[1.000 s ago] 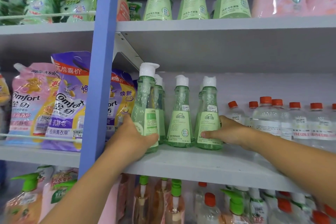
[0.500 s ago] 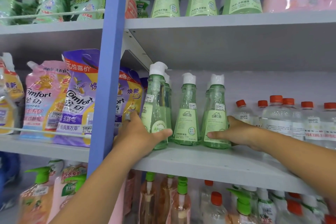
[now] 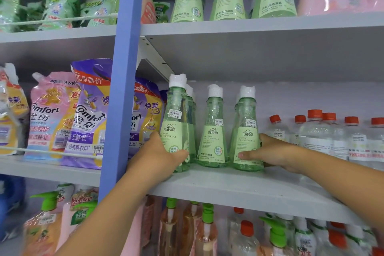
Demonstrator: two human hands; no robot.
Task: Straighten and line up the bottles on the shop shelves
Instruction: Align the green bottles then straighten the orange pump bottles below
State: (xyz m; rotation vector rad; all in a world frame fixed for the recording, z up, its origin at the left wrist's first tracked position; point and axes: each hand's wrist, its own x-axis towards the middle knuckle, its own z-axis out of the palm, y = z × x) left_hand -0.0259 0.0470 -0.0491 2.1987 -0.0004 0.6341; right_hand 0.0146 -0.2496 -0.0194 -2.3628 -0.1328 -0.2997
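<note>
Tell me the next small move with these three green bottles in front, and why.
Probably slide the left bottle, gripped by the left hand, slightly back. It stands forward of the middle bottle and the right bottle, which the right hand holds.

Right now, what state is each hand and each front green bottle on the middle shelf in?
left hand: grips left green bottle
right hand: grips right green bottle
left green bottle: upright, label facing front
middle green bottle: upright, untouched
right green bottle: upright, label facing front
middle shelf: front edge bare

pale green bottles (image 3: pixel 213 131) with white caps, blue shelf post (image 3: pixel 122 81), red-capped clear bottles (image 3: pixel 315 131)
</note>
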